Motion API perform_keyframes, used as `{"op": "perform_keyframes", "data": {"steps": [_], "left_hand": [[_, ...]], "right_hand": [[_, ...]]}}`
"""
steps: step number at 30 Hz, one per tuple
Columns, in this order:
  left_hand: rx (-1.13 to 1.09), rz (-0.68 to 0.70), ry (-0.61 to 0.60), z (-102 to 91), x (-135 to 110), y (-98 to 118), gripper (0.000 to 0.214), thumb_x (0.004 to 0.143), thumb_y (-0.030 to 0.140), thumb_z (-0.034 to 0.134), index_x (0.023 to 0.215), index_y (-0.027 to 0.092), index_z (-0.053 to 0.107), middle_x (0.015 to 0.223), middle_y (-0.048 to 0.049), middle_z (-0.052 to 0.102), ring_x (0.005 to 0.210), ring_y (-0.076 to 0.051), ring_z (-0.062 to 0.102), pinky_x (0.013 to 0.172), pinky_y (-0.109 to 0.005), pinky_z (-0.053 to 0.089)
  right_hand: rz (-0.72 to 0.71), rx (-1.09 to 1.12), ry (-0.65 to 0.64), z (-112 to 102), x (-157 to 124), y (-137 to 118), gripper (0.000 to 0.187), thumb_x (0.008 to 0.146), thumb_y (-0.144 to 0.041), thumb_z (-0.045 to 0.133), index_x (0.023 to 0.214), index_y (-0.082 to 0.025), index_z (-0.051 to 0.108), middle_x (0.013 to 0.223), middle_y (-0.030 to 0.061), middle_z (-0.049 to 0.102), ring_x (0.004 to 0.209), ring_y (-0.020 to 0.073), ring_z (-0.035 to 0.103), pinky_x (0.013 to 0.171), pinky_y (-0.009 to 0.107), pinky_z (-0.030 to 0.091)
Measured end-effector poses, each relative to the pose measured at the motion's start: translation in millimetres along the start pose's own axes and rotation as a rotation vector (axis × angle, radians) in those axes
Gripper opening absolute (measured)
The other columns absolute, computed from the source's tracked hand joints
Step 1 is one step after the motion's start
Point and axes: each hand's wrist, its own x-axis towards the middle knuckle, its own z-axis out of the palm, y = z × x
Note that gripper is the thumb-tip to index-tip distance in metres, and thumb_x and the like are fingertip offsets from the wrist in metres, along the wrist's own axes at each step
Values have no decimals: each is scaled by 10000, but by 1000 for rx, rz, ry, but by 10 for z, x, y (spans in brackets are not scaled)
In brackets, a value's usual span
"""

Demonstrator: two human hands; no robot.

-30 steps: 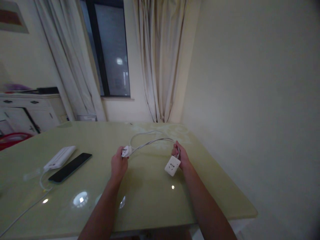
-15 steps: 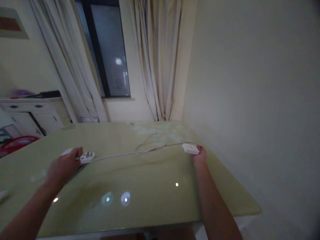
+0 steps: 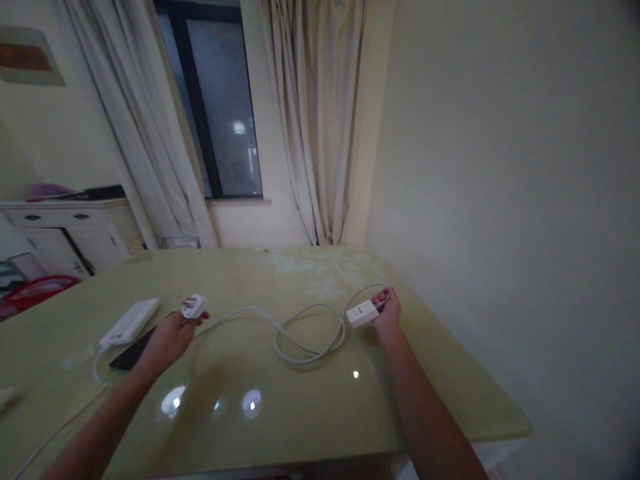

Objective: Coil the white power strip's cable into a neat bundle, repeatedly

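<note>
My left hand is closed around a white three-pin plug, its pins turned upward to the left. On the right, my right hand grips a small white socket block near its cord end. Between them a grey-white cable lies in loose loops on the glossy green table. Left of my left hand are a white power strip and a dark flat object, which my forearm partly covers.
The green table meets the wall on its right side. Curtains and a window stand behind it. A white cabinet and a red chair are at the left. Another white object lies at the left edge.
My hands have come closer together, the left moving right with the plug and the right shifting slightly left. The cable, stretched nearly straight before, now sags into loops on the table.
</note>
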Motion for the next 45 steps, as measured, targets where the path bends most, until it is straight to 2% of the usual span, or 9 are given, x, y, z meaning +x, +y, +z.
{"op": "perform_keyframes", "data": {"steps": [3,7,12,17,22,30,37,41,45], "left_hand": [[-94,223,-138,427,-237,548,326,893,210,417,984,192,729,1036,-102,728,1001,-238,683,905,-327,513],[34,419,-366,951,-603,1212,470,925,186,457,1347,328,607,1189,-83,656,920,-222,696,809,-310,506],[224,550,-473,1238,-570,1567,360,962,274,463,1245,353,671,1283,-84,611,904,-252,703,738,-328,494],[116,665,-433,1154,-337,1581,278,859,155,525,1036,271,705,1178,-62,655,960,-219,682,775,-283,471],[45,857,-529,938,-420,1432,291,766,173,603,1017,292,688,1033,-20,655,883,-189,668,735,-256,443],[203,730,-555,1002,-556,1400,231,841,151,556,978,269,701,1011,-44,701,868,-194,686,718,-268,448],[83,139,-154,1313,33,1506,281,939,226,492,1152,200,673,1009,-132,741,928,-273,701,758,-334,486],[-155,190,61,1498,108,1505,312,957,202,459,1217,159,626,1097,-130,704,957,-228,681,854,-333,506],[-61,277,130,1429,21,1400,306,988,222,407,1098,170,688,1119,-141,691,1008,-241,660,907,-357,481]], "right_hand": [[56,21,49,43,-77,27,356,908,-471,583,720,-239,389,455,-111,374,346,76,380,371,207,353],[72,23,70,59,-121,16,363,897,-492,604,732,-236,406,456,-114,380,351,74,385,377,206,347],[50,36,61,110,-163,-1,354,872,-490,630,745,-236,418,452,-119,370,353,73,376,372,203,318],[22,87,75,158,-194,3,281,887,-453,600,786,-232,460,464,-115,387,364,74,386,370,206,306],[22,47,167,75,-128,-6,301,905,-439,566,741,-238,412,453,-108,378,353,74,379,379,210,353],[-41,8,176,97,-130,110,285,895,-443,572,746,-246,431,454,-104,401,355,86,391,376,226,352],[21,-41,92,186,-242,227,264,842,-423,651,760,-226,495,448,-106,443,353,70,408,366,195,315],[122,-113,70,184,-271,283,261,782,-393,723,758,-213,535,454,-91,481,357,79,437,358,201,322],[32,-219,144,165,-301,329,293,723,-344,766,728,-221,501,469,-79,522,357,86,451,351,208,323]]}}
